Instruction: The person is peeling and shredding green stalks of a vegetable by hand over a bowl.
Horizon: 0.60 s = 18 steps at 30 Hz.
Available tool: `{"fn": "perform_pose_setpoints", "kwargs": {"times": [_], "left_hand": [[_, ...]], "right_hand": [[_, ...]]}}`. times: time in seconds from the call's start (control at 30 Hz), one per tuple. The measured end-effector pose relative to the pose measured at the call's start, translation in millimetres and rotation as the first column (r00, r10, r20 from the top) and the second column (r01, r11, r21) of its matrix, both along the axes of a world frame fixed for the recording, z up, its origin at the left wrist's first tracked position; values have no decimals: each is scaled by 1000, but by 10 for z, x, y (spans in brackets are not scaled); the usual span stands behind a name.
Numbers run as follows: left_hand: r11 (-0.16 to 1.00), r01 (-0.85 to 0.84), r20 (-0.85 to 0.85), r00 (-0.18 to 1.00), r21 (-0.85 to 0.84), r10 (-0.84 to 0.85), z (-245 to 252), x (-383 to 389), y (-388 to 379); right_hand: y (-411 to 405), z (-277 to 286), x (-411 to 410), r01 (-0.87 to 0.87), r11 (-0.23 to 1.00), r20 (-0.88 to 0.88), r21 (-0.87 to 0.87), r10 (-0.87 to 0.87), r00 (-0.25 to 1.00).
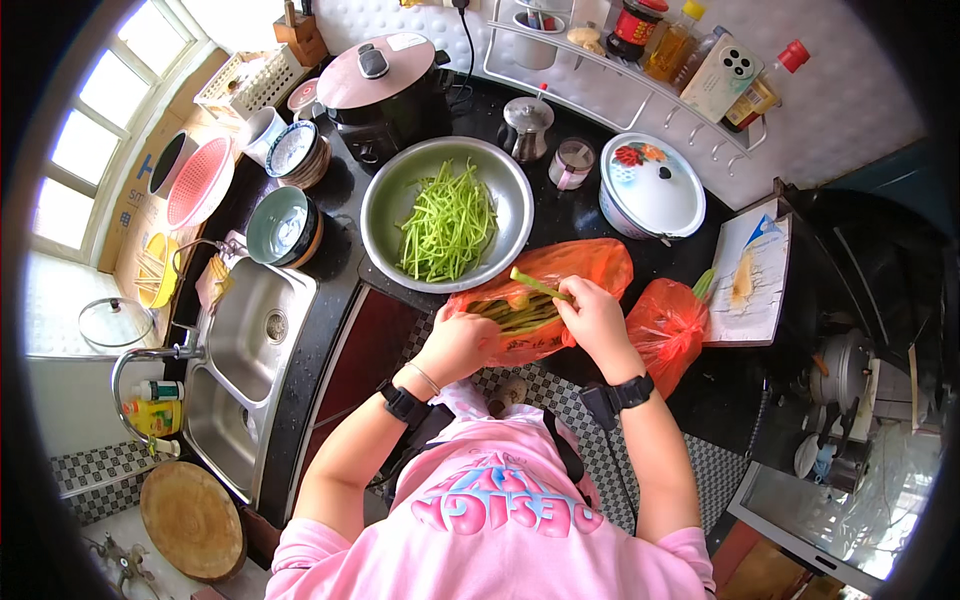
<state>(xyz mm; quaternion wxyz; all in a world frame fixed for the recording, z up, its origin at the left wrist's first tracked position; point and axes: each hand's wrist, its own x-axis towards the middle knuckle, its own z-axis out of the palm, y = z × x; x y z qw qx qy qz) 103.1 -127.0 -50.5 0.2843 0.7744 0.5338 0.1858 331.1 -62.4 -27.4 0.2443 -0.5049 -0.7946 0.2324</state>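
Note:
My right hand [596, 324] pinches a thick green vegetable stalk [534, 282] between thumb and fingers, above an open red plastic bag [592, 259]. Inside the bag lie long green-brown stalks [532, 311] and a small yellowish lump. At the bag's left rim is my left hand [459, 343], its fingers curled; whether it grips the bag or a stalk is hidden. Just beyond the bag stands a wide stainless steel bowl [375, 217] holding a heap of thin, bright green cut stems [448, 221].
A second, tied red bag [667, 330] lies to the right, by a worn board [750, 277]. Behind stand a slow cooker [382, 112], a steel cruet [529, 127], a glass jar [571, 163] and a lidded enamel pot [652, 187]. Left are stacked bowls [281, 225] and a double sink [251, 337].

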Motion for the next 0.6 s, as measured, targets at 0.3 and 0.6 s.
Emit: {"fn": "perform_pose_setpoints", "kwargs": {"times": [0.3,0.6], "left_hand": [[924,-11,861,358,-382,360,819,-64,545],[986,-160,777,614,-52,140,1213,-312,790]], "right_hand": [[-37,638,-377,-47,989,-371,-142,-9,929],[152,975,-788,-81,996,-465,-40,53,884]]}}
